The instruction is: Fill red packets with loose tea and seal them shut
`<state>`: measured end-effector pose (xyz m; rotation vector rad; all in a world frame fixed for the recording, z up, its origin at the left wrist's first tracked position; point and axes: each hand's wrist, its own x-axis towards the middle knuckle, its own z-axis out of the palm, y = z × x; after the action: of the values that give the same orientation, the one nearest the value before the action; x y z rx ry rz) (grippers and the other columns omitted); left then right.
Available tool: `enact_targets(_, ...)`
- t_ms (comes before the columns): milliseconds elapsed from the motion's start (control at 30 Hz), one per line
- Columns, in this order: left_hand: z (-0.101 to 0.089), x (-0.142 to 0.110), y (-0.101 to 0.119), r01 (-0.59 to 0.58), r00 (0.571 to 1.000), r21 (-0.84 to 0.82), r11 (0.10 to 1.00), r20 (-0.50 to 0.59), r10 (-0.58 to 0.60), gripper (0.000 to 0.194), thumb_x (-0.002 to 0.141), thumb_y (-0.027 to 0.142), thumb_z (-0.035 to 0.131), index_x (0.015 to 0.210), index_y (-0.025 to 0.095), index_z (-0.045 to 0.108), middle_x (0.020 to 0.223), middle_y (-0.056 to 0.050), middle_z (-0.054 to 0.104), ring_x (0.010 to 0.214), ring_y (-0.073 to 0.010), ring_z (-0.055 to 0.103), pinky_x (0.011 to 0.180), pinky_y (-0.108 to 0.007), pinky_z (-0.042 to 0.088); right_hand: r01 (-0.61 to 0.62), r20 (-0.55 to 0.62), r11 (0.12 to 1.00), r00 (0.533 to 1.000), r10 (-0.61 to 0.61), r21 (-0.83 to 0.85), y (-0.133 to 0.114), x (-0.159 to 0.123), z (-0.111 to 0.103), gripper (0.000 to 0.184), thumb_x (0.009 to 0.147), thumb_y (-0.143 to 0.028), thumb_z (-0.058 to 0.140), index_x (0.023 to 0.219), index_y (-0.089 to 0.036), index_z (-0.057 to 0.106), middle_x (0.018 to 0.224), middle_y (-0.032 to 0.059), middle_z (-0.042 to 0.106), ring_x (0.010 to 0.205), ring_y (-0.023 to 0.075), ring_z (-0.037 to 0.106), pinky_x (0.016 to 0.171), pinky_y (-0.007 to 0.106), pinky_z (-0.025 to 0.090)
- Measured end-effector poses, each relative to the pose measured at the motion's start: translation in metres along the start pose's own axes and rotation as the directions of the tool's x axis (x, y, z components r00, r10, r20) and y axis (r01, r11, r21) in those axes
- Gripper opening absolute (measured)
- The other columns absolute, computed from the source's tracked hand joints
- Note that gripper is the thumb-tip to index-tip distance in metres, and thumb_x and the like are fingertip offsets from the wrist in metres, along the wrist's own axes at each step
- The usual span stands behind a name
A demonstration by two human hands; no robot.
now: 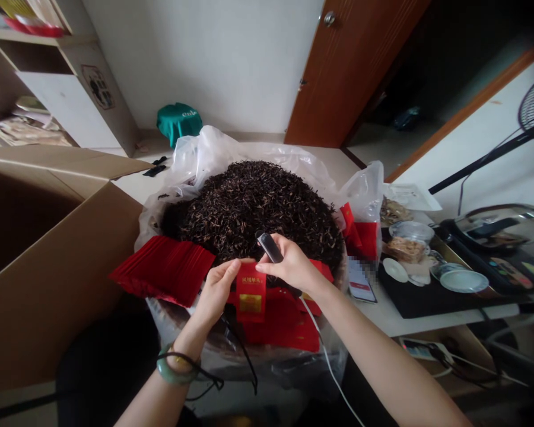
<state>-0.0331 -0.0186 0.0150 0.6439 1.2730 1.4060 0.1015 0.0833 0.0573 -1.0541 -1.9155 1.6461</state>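
My left hand (218, 289), closed in a pinch, grips the top left edge of a small red packet (251, 293) with gold lettering and a gold panel. The packet hangs upright in front of a heap of dark dried tea leaves (267, 201). My right hand (291, 265) is wrapped round a small black handheld device (270, 247) with a paler end. Its thumb touches the packet's top right corner. More red packets (285, 326) lie just below my hands. To the left, a thick row of red packets (162, 267) rests on the heap's edge.
Clear plastic sheeting (196, 160) lines the round container under the leaves. An open cardboard box (62, 273) stands at left. On the right-hand table are a phone (362, 281), small dishes (463, 281) and a black tray. A white cable (324, 350) runs below my right arm.
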Motion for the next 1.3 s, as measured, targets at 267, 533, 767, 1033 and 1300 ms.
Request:
enact_targets(267,0.004,-0.003,-0.004,0.024,0.991,0.153,0.988,0.125,-0.044,0.058,0.051,0.035,0.085,0.100,0.012,0.062,0.072,0.001,0.064,0.057,-0.0102,0.051,0.055,-0.021,0.043,0.053,-0.028,0.990,0.998,-0.058,-0.133,0.004,0.003,-0.013,0.055,0.061,-0.040,0.079,0.103,-0.019,0.051,0.088,0.0032,0.067,0.080,0.0196,0.064,0.071,0.032,0.050)
enact_targets(533,0.001,-0.003,0.004,-0.031,0.984,0.283,0.959,0.176,-0.020,0.036,0.055,0.026,0.081,0.083,0.014,0.063,0.068,0.002,0.064,0.057,-0.0108,0.052,0.056,-0.021,0.042,0.283,0.226,0.849,0.953,-0.200,-0.446,-0.012,0.000,-0.012,0.030,0.088,-0.043,0.056,0.106,-0.021,0.065,0.102,0.0083,0.071,0.096,0.0258,0.065,0.083,0.035,0.048)
enact_targets(767,0.002,-0.003,0.001,0.013,0.983,0.218,0.976,0.174,-0.052,0.032,0.055,0.028,0.079,0.079,0.012,0.064,0.065,0.002,0.063,0.056,-0.0104,0.052,0.055,-0.020,0.042,0.233,0.226,0.847,0.964,-0.138,-0.477,-0.011,-0.002,-0.004,0.045,0.093,-0.052,0.041,0.110,-0.016,0.061,0.112,0.0156,0.065,0.110,0.0305,0.060,0.093,0.041,0.044)
enact_targets(1033,0.004,-0.004,-0.006,0.003,0.994,0.154,0.988,0.104,-0.019,0.031,0.058,0.033,0.078,0.079,0.012,0.067,0.070,-0.001,0.068,0.063,-0.0150,0.058,0.060,-0.023,0.046,0.248,0.490,0.841,0.871,0.024,-0.481,-0.002,-0.007,-0.016,0.088,0.061,-0.027,0.078,0.138,-0.017,0.038,0.135,0.0141,0.043,0.119,0.0269,0.050,0.096,0.036,0.045)
enact_targets(1300,0.004,-0.006,-0.002,-0.099,0.993,0.307,0.946,-0.037,0.116,0.030,0.056,0.036,0.078,0.072,0.013,0.069,0.067,-0.002,0.069,0.062,-0.0159,0.059,0.058,-0.023,0.046,0.306,0.468,0.813,0.882,-0.046,-0.496,-0.013,-0.003,-0.026,0.045,0.069,-0.035,0.078,0.110,-0.019,0.067,0.093,0.0038,0.059,0.086,0.0199,0.058,0.076,0.030,0.047)
